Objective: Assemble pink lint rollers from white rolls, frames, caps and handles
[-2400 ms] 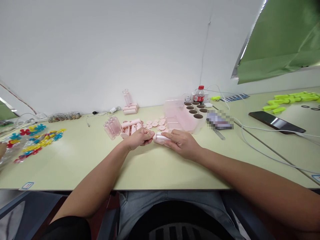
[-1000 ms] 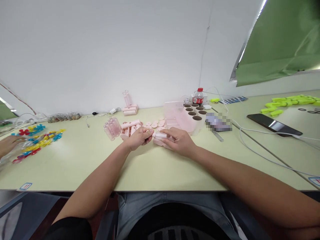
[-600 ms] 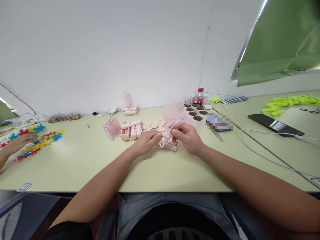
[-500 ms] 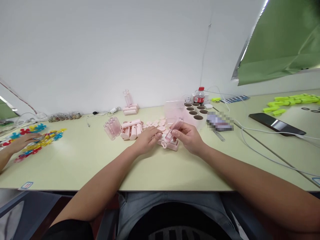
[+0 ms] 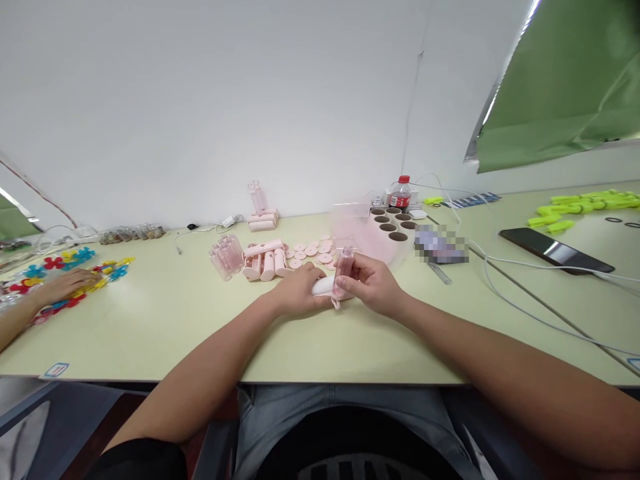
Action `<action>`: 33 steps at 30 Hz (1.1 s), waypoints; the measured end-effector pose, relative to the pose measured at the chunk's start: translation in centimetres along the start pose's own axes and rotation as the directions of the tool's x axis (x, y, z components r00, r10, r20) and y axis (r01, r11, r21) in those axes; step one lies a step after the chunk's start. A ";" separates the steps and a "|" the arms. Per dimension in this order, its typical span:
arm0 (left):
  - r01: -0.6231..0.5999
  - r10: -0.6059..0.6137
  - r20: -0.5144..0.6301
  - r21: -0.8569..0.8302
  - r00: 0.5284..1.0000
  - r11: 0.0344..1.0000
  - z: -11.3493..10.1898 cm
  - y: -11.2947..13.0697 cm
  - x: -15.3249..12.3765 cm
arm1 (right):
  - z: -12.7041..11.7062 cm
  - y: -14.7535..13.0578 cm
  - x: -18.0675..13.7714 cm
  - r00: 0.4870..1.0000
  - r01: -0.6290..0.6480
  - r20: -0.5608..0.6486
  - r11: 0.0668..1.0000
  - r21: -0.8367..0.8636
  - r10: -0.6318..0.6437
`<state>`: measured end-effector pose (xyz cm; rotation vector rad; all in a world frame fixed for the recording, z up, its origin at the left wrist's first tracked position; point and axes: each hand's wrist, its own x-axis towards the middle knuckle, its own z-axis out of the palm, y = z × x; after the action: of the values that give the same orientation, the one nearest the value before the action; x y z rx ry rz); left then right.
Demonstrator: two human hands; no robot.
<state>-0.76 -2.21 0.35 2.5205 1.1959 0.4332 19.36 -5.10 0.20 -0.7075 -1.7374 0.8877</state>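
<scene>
My right hand (image 5: 374,285) pinches a translucent pink plastic tube piece (image 5: 344,268), held nearly upright. Under and behind it lies a pale pink plastic case (image 5: 323,287), and my left hand (image 5: 299,292) is closed round its left end. A small pink loop (image 5: 335,304) shows at the front, below the tube. Whether tube and case touch, I cannot tell. Just beyond my hands are scattered pink discs (image 5: 311,251). Several pink cases (image 5: 267,263) are piled left of the discs, beside a group of translucent pink tubes (image 5: 227,256).
Against the wall stands a pink case with a clear tube on it (image 5: 263,219). Cardboard tubes (image 5: 398,237), a cola bottle (image 5: 400,193), a phone (image 5: 555,251) and white cables lie right. At far left, another person's hand (image 5: 70,283) rests among colourful plastic pieces (image 5: 53,263).
My right hand has turned the translucent tube from tilted to nearly upright. My left hand has moved right and closed on the case. The other person's hand has shifted right.
</scene>
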 end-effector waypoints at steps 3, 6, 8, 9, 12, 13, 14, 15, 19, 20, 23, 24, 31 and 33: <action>0.112 -0.109 0.033 -0.119 0.993 0.987 0.1 -0.3 -0.1 | -0.1 0.2 -0.1 1.000 0.016 0.018 0.999 -0.039 -0.015; 0.204 -0.194 0.074 -0.172 0.978 0.964 0.0 -0.8 0.0 | -0.1 0.3 -0.3 0.998 -0.019 0.059 1.000 -0.015 0.020; 0.253 -0.244 0.068 -0.242 0.967 0.937 -0.2 -1.3 0.1 | 0.0 0.4 -0.3 0.995 -0.048 0.092 0.998 0.031 0.045; 0.277 -0.271 0.063 -0.297 0.961 0.914 -0.3 -1.5 0.2 | 0.0 0.5 -0.3 0.993 -0.062 0.108 0.997 0.054 0.056; 0.313 -0.333 0.058 -0.521 0.941 0.794 -0.8 -2.1 0.5 | 0.1 0.9 -0.4 0.986 -0.116 0.124 0.991 0.071 0.107; 0.302 -0.338 0.056 -0.601 0.940 0.740 -0.9 -2.2 0.6 | 0.1 1.0 -0.4 0.984 -0.137 0.126 0.989 0.058 0.128; 0.280 -0.336 0.051 -0.675 0.941 0.682 -1.1 -2.3 0.7 | 0.1 1.0 -0.4 0.981 -0.152 0.127 0.988 0.038 0.147; 0.251 -0.329 0.043 -0.742 0.943 0.622 -1.2 -2.3 0.7 | 0.2 1.1 -0.4 0.978 -0.164 0.132 0.986 0.014 0.161; 0.125 -0.279 0.004 -0.899 0.960 0.419 -1.5 -2.1 0.8 | 0.3 1.2 -0.5 0.963 -0.193 0.178 0.979 -0.059 0.200; 0.108 -0.267 0.000 -0.914 0.964 0.392 -1.6 -2.1 0.8 | 0.4 1.2 -0.5 0.958 -0.204 0.194 0.977 -0.064 0.213; 0.099 -0.240 0.011 -0.928 0.971 0.359 -1.6 -2.3 0.7 | 0.4 1.2 -0.5 0.943 -0.228 0.232 0.971 -0.070 0.238; 0.100 -0.228 0.017 -0.928 0.974 0.358 -1.6 -2.3 0.7 | 0.4 1.2 -0.5 0.942 -0.227 0.236 0.971 -0.075 0.238; 0.053 -0.189 -0.031 -0.905 0.982 0.423 -1.5 -2.7 0.7 | 0.5 1.0 -0.4 0.946 -0.211 0.217 0.966 -0.152 0.241; 0.050 -0.188 -0.048 -0.872 0.981 0.486 -1.6 -2.9 0.7 | 0.5 0.9 -0.4 0.945 -0.220 0.206 0.959 -0.179 0.255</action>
<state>-2.96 0.26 0.68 1.5048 0.8375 0.9180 19.04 -5.01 -0.88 -0.9655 -1.9675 1.0397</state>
